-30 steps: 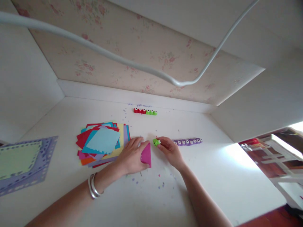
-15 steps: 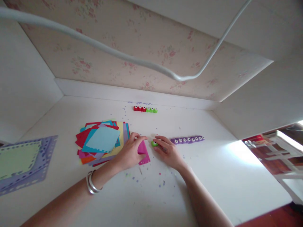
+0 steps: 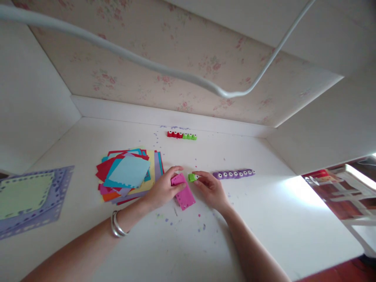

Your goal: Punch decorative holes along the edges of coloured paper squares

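My left hand (image 3: 173, 183) pinches a pink sheet of paper (image 3: 185, 197) between thumb and fingers; small cut-outs run along its edges. Just right of the paper, my right hand (image 3: 210, 188) has its fingers closed on a small green craft punch (image 3: 192, 177) with a white and black button on top. The punch is turned onto its side, close to the paper's edge but apart from it. Right of that hand stretches a row of purple craft punches (image 3: 233, 174). Farther back stands another row of red punches (image 3: 175, 134) and green punches (image 3: 189, 136).
A loose pile of coloured paper (image 3: 129, 172) lies left of my left hand. Purple and pale green sheets with punched borders (image 3: 35, 196) lie at the far left. Tiny paper bits (image 3: 167, 220) dot the white table (image 3: 141, 254). A white cable (image 3: 176, 76) crosses above.
My left hand has lifted and turned the pink paper, gripping it with the thumb on top. My right hand has tipped the green punch over onto its side.
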Motion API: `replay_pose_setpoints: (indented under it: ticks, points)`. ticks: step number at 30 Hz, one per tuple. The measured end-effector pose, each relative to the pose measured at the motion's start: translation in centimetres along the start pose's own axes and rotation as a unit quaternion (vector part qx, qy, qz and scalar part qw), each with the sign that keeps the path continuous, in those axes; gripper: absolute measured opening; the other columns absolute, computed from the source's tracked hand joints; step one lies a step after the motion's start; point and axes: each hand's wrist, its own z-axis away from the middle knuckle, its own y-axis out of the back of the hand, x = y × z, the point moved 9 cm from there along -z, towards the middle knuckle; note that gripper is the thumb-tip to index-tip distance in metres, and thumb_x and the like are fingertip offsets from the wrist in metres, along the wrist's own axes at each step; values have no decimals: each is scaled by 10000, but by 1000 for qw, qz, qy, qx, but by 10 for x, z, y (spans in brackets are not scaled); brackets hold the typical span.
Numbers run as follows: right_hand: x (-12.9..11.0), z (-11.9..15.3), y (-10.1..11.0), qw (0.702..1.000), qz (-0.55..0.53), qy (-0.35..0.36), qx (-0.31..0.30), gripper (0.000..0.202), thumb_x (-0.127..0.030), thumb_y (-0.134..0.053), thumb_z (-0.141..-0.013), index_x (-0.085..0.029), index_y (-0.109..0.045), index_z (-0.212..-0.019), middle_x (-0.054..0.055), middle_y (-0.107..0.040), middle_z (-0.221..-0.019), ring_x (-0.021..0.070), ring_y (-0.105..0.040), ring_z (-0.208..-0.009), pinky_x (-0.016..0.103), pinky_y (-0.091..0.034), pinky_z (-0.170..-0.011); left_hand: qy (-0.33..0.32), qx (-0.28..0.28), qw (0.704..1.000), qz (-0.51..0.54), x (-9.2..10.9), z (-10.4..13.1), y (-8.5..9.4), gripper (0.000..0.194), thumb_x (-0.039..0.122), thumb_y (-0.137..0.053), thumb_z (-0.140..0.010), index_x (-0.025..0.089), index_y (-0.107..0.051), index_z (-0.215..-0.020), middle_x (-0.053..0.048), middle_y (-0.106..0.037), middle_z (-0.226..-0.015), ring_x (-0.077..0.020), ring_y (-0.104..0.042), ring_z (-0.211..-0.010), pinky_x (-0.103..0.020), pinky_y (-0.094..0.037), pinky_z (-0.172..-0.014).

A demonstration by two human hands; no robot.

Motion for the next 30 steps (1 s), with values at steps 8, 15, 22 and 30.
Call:
replay_pose_setpoints:
  ticks: [8, 15, 22, 30]
  points:
    - [-6, 1, -3, 999, 21, 24, -3, 237, -305, -656, -853, -269, -686, -1085, 49, -727, -977, 200, -677, -842, 361, -569, -741, 19, -17, 999, -19, -1, -2, 0, 283, 248, -585, -828, 196, -641, -1101, -43, -706, -1070, -207, -651, -994, -314, -504, -881]
    - [-4, 2, -6, 999, 6, 38, -21, 244, -280, -651, -861, -278, -679, -1104, 60, -712, -1084, 206, -680, -931, 386, -567, -823, 10, -25, 1000, 4, -2, -2, -2, 383, 235, -590, -827, 215, -631, -1208, -42, -684, -1196, -213, -639, -1081, -344, -497, -953]
    - [-10, 2, -8, 998, 20, 60, -30, 223, -254, -635, -872, -280, -683, -1088, 59, -703, -1126, 197, -672, -989, 357, -563, -846, 12, 13, 999, -32, -1, -1, 4, 356, 246, -616, -809, 194, -651, -1159, -61, -693, -1168, -228, -651, -1060, -341, -514, -928]
    - [-11, 2, -6, 996, 49, 73, -27, 227, -254, -627, -877, -280, -687, -1095, 66, -710, -1126, 209, -676, -998, 371, -567, -847, -8, 32, 997, -76, 2, -1, 5, 347, 210, -605, -794, 189, -648, -1137, -57, -697, -1150, -217, -656, -1046, -321, -514, -916]
